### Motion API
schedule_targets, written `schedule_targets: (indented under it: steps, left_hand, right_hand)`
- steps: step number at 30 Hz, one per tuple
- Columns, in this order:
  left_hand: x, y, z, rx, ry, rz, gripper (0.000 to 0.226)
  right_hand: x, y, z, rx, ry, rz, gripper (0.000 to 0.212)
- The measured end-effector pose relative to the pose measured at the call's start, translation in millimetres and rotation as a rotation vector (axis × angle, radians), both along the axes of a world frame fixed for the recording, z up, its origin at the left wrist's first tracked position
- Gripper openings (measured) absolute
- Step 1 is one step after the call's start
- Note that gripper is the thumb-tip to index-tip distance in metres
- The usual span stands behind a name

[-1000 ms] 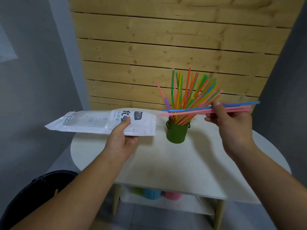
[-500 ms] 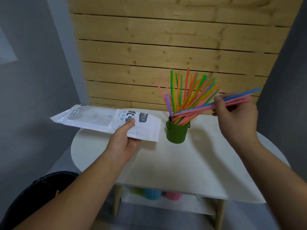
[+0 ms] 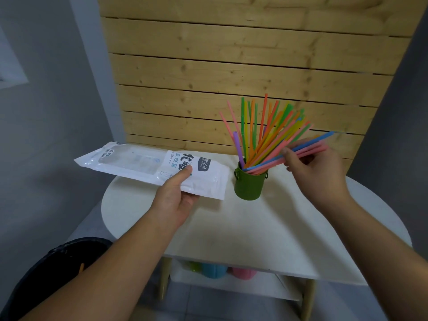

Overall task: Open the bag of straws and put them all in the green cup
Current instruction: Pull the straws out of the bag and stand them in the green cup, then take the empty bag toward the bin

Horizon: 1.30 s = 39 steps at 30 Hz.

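Observation:
The green cup [image 3: 249, 184] stands on the white table [image 3: 231, 223] near the wooden wall, with several coloured straws [image 3: 257, 130] fanned out of it. My right hand [image 3: 317, 167] is to the right of the cup and holds a few pink and blue straws [image 3: 310, 147]; their lower ends reach into the cup's mouth. My left hand [image 3: 178, 193] grips the flat, clear and white straw bag [image 3: 148, 165] left of the cup, above the table edge. The bag looks empty.
A wooden slat wall [image 3: 231, 66] stands right behind the table. A lower shelf [image 3: 227, 281] holds green, blue and pink cups. A dark bin [image 3: 46, 274] sits on the floor at lower left.
My right hand has tilted its straws from level to slanting and lowered their left ends into the cup. The bag has dipped a little at its right end.

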<state>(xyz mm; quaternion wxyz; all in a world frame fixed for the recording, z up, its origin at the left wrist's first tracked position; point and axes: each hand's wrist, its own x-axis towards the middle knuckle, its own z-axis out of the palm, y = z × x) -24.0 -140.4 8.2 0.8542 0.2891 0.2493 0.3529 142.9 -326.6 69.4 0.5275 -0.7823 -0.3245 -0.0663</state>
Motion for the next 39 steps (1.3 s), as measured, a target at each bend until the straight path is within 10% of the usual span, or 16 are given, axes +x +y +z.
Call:
schedule_targets:
  steps: [39]
  left_hand:
    - [-11.0, -4.0, 5.9, 0.067, 0.022, -0.057, 0.033]
  right_hand:
    - [-13.4, 1.6, -34.5, -0.227, -0.067, -0.054, 0.04]
